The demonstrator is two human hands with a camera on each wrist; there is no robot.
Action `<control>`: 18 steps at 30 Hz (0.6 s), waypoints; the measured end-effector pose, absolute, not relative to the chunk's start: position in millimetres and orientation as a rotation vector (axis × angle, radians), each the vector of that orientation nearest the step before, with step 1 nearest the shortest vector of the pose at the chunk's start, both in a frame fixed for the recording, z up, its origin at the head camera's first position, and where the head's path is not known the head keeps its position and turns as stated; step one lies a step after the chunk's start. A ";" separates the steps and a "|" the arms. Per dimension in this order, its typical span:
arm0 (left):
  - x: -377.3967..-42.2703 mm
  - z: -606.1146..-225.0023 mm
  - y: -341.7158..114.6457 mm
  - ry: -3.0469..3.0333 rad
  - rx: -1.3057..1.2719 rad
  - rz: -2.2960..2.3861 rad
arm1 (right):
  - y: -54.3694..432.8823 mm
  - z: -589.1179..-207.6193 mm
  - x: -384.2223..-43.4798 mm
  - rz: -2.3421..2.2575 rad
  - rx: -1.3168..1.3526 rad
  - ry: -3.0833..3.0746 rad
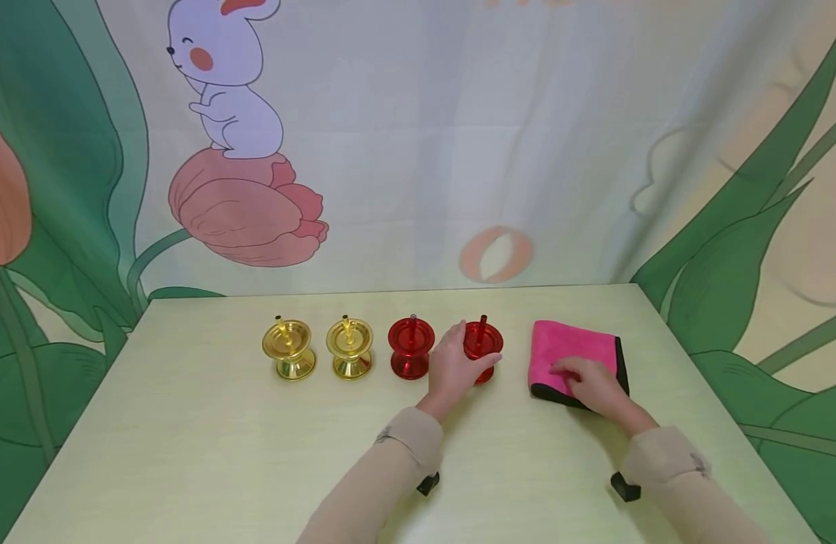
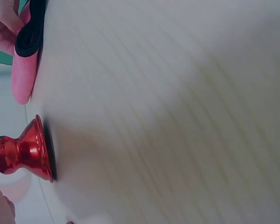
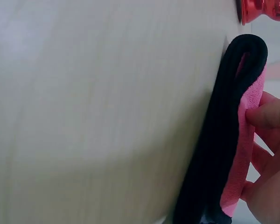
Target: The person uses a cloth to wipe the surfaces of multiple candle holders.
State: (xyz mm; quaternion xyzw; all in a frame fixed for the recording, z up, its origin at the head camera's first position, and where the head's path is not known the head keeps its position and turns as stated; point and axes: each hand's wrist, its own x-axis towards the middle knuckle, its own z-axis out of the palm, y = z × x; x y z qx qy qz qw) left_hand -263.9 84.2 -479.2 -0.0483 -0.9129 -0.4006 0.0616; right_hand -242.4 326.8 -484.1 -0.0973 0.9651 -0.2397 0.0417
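Two red metallic candle holders stand in the row, each with a dish, a stem and a flared foot. My left hand [image 1: 451,368] is at the right-hand red candle holder [image 1: 482,340], its fingers beside the dish and its thumb across the front. Left of that hand stands the other red candle holder [image 1: 411,344]. My right hand [image 1: 594,387] rests its fingertips on a folded pink cloth [image 1: 574,346] with black edging. In the right wrist view, the fingers [image 3: 268,114] touch the cloth's pink top while its thick black folded edge [image 3: 219,135] faces the camera.
Two gold candle holders, one at the far left [image 1: 288,347] and one beside it [image 1: 350,347], complete the row on the pale wooden table [image 1: 186,453]. Behind the table hangs a printed curtain [image 1: 390,151] with a rabbit and flowers. Dark wrist devices [image 1: 624,487] sit under both sleeves.
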 end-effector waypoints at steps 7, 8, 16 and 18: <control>-265.3 -478.9 84.3 -2.822 -0.146 -1.134 | 325.4 -485.5 -239.6 -0.679 -0.342 2.981; -265.5 -477.9 84.2 -2.841 -0.153 -1.110 | 325.4 -485.4 -239.6 -0.677 -0.351 2.984; -263.2 -456.5 83.2 -2.944 -0.289 -0.992 | 326.6 -476.7 -237.5 -0.694 -0.340 2.979; -261.3 -446.5 80.1 -2.957 -0.364 -0.985 | 327.3 -472.0 -237.5 -0.694 -0.344 2.977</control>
